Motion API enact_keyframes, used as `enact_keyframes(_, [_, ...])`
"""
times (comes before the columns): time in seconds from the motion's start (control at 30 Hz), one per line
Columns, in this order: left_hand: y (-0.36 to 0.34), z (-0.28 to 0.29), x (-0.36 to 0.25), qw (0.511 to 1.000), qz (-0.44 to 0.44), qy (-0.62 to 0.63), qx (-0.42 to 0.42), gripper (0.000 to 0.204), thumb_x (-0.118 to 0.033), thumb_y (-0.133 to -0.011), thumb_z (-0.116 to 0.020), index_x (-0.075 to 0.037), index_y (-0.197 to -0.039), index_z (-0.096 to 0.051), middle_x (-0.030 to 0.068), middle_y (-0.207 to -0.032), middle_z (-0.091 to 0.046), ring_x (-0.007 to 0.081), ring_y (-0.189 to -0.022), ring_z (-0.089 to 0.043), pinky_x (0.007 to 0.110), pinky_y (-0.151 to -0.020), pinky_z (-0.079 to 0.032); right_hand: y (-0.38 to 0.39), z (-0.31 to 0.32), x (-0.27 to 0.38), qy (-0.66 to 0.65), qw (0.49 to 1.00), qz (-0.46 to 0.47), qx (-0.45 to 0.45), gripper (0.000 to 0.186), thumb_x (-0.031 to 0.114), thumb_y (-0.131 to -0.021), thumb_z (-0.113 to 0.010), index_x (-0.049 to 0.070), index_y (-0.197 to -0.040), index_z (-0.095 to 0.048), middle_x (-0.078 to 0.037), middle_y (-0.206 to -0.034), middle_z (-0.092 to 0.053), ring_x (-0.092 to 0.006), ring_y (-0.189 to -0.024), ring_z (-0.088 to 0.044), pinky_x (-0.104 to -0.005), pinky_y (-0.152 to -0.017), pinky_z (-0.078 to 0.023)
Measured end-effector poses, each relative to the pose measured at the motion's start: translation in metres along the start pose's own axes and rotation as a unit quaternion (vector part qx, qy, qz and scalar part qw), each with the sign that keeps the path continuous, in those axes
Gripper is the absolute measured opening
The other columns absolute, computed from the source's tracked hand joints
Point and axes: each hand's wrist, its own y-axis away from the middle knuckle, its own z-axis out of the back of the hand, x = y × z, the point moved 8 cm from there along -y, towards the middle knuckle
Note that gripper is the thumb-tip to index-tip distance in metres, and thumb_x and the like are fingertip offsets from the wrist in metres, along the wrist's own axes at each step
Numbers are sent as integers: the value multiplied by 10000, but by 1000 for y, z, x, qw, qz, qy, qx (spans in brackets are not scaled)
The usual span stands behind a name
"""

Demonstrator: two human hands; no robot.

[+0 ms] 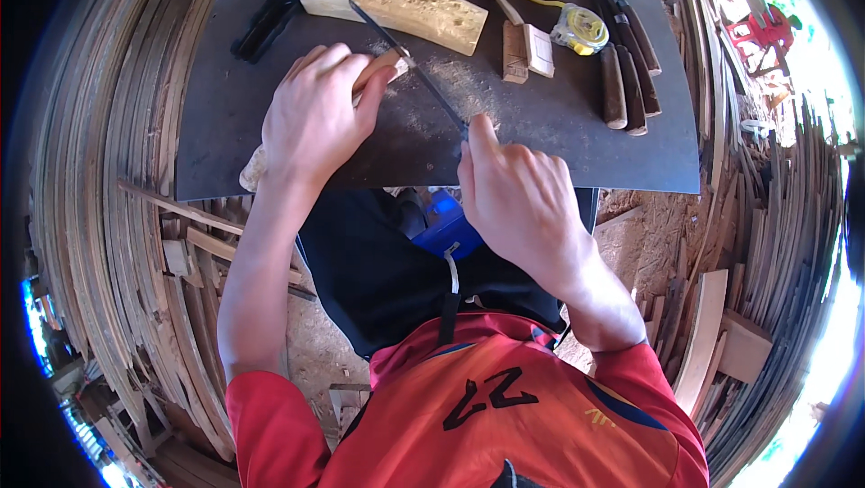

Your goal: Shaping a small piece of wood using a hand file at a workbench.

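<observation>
Over the dark table [216, 141], the right hand [521, 189] clasps the near end of a slim file [433, 93] slanting up-left over the tip of a small wood block [378, 70], pinched crosswise by the nearer left hand [320, 111], before a rough plank [396, 7].

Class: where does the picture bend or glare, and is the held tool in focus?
Head view, left: stacked timber bows along the rim; head view, right edge: daylight burns out to white; head view, centre: the thin dark tool looks fairly crisp.
</observation>
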Motion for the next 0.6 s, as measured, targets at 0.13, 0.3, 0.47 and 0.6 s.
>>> enact_keyframes(0.13, [-3,-5,6,999,34,-19,13,199,-273,-1017,-735,-78,-1004,-770,114,-913,-681,365,-933,-699,486,-819,-562,17,7,-2,-3,1000,-1,2,159,139,-1034,-625,6,-1000,-546,-163,-597,-671,-351,-571,-729,-469,-505,-570])
enact_keyframes(0.3, [-4,-2,1,1000,-1,1,12,194,-233,-996,-763,-42,-962,-746,147,-914,-674,395,-917,-696,496,-818,-555,35,7,-18,-18,999,-20,22,184,168,-1078,-601,-11,-1116,-574,-162,-626,-648,-392,-587,-691,-511,-537,-536])
enact_keyframes(0.47, [-3,11,12,999,-5,16,38,175,-197,-1008,-749,-23,-989,-756,163,-888,-655,404,-875,-683,500,-785,-546,29,17,-5,-12,1000,23,-11,175,159,-1056,-601,27,-957,-543,-142,-612,-671,-344,-566,-718,-457,-508,-563])
enact_keyframes(0.6, [20,31,3,999,35,6,39,184,-206,-1018,-748,-24,-992,-757,156,-872,-649,391,-851,-686,493,-770,-542,41,19,2,-27,998,53,-17,162,148,-1036,-618,29,-958,-541,-138,-610,-661,-333,-557,-711,-452,-497,-555])
